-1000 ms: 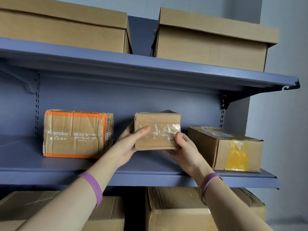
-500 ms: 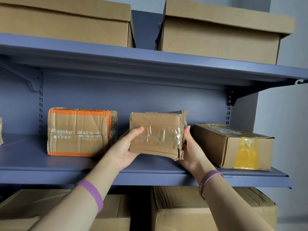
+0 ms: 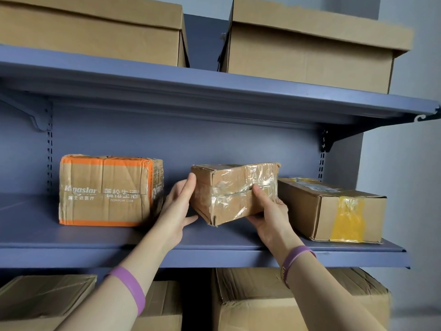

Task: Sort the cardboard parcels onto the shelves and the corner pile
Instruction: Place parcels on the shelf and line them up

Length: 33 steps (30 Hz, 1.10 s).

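A small brown parcel [image 3: 229,194] wrapped in crinkled clear tape sits tilted on the middle blue shelf [image 3: 214,255], with one lower corner pointing toward me. My left hand [image 3: 176,211] lies against its left end with fingers straight up the side and the thumb stretched out below the corner. My right hand [image 3: 269,216] grips it from the front right, thumb on the taped face and fingers underneath. Both wrists wear purple bands.
An orange-edged printed box [image 3: 105,189] stands left of the parcel on the same shelf, and a box with yellow tape [image 3: 334,209] lies close on its right. Two large lidded cartons [image 3: 95,29] [image 3: 310,48] fill the top shelf. More cartons [image 3: 262,299] sit below.
The parcel has been turned and tilted so a corner faces me. My right hand shifted from its right side to its front and underside; my left thumb left the front face.
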Available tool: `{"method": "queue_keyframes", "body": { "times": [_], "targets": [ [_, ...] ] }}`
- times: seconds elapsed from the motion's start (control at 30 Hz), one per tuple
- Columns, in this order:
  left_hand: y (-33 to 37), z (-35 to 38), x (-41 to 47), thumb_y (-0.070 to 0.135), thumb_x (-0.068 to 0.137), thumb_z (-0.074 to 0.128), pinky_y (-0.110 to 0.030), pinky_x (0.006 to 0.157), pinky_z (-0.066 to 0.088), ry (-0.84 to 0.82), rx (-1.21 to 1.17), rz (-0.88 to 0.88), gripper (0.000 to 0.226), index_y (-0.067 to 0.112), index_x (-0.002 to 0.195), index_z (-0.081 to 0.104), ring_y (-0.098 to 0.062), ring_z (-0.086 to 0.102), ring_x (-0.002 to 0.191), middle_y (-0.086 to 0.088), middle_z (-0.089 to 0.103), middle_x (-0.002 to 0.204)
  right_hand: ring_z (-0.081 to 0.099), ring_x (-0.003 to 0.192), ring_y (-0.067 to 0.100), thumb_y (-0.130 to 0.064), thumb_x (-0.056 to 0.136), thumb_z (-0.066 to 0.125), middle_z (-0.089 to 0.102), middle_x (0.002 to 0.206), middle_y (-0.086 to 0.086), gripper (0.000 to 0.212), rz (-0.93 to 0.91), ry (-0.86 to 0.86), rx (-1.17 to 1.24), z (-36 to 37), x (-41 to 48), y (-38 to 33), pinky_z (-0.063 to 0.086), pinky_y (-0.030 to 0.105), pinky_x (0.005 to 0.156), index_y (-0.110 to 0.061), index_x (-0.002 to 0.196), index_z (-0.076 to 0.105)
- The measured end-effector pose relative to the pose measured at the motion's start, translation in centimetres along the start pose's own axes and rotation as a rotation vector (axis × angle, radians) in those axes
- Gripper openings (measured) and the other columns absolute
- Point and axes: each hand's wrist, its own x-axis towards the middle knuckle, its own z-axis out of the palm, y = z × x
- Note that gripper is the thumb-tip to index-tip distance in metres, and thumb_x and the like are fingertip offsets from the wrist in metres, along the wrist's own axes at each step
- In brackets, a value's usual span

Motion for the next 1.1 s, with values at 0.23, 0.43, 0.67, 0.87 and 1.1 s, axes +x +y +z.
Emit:
{"method": "queue_keyframes", "body": {
  "times": [0.23,0.43,0.67,0.87,1.1],
  "targets": [
    [-0.6,-0.3,0.3,0.036,0.074,0.083,-0.036,0.1,0.048,-0.082,0.085,0.017,0.073,0.044,0.138,0.047,-0.013,0.061,0.119,0.011,0.062,0.133,0.068,0.107,0.031,-0.057,0.085,0.065,0.067,0.12,0.017,0.063,-0.032,-0.075,-0.088,0.2,-0.6,-0.1,0.06,0.048,0.082,-0.006,0.121,0.06],
    [-0.2,-1.0,0.4,0.005,0.089,0.068,-0.044,0.115,0.036,-0.025,-0.101,-0.038,0.056,0.03,0.137,0.055,-0.016,0.06,0.12,0.007,0.07,0.122,0.07,0.099,0.035,-0.057,0.099,0.039,0.064,0.122,0.019,0.057,0.089,0.036,0.05,0.2,-0.5,-0.2,0.06,0.041,0.063,-0.01,0.128,0.054],
    [-0.1,-1.0,0.1,0.008,0.093,0.064,-0.046,0.111,0.04,0.05,-0.102,-0.051,0.034,0.028,0.12,0.066,-0.012,0.064,0.112,0.011,0.074,0.111,0.07,0.107,0.026,-0.054,0.097,0.047,0.07,0.121,0.006,0.049,0.131,-0.194,0.019,0.3,-1.4,-1.0,0.061,0.035,0.075,-0.022,0.131,0.062],
    [-0.3,-1.1,0.7,0.017,0.096,0.063,-0.043,0.105,0.046,0.136,-0.109,-0.075,0.031,0.019,0.128,0.06,-0.015,0.067,0.104,0.0,0.071,0.116,0.07,0.106,0.03,-0.049,0.091,0.061,0.067,0.127,0.006,0.053,0.076,-0.272,0.048,0.4,-2.0,-1.2,0.059,0.04,0.081,-0.024,0.137,0.054],
    [-0.5,-0.7,1.3,0.019,0.108,0.037,-0.034,0.107,0.037,0.201,-0.07,-0.12,0.033,0.038,0.132,0.049,-0.011,0.054,0.117,0.012,0.056,0.13,0.069,0.106,0.03,-0.017,0.071,0.082,0.066,0.124,0.017,0.077,0.084,-0.347,-0.016,0.7,-2.8,-1.1,0.058,0.045,0.089,-0.002,0.136,0.043]
  ]
}}
